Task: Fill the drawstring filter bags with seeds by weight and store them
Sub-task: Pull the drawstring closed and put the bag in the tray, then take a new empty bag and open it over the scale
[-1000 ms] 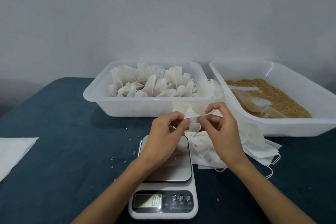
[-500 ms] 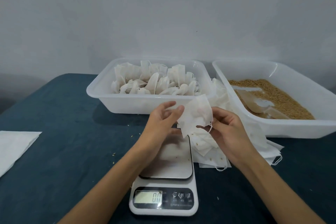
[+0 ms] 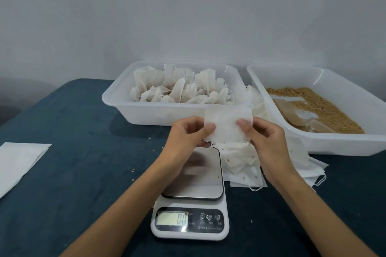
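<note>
Open tabletop (image 3: 83, 173) lies left of the scale (image 3: 191, 200), bounded by a white sheet (image 3: 18, 162) at the edge. Behind, two tubs (image 3: 146, 110) (image 3: 334, 144) wall off the back; loose bags (image 3: 246, 162) crowd the scale's right side.

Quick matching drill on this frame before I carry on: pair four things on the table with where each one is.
Things:
1. empty filter bag
2. scale
3. scoop
4. filled bags

Places:
A. lying in the seeds of the right tub
B. in the left tub
C. pinched between both hands
D. on the table under the hands

Pairs: 1-C, 2-D, 3-A, 4-B
</note>
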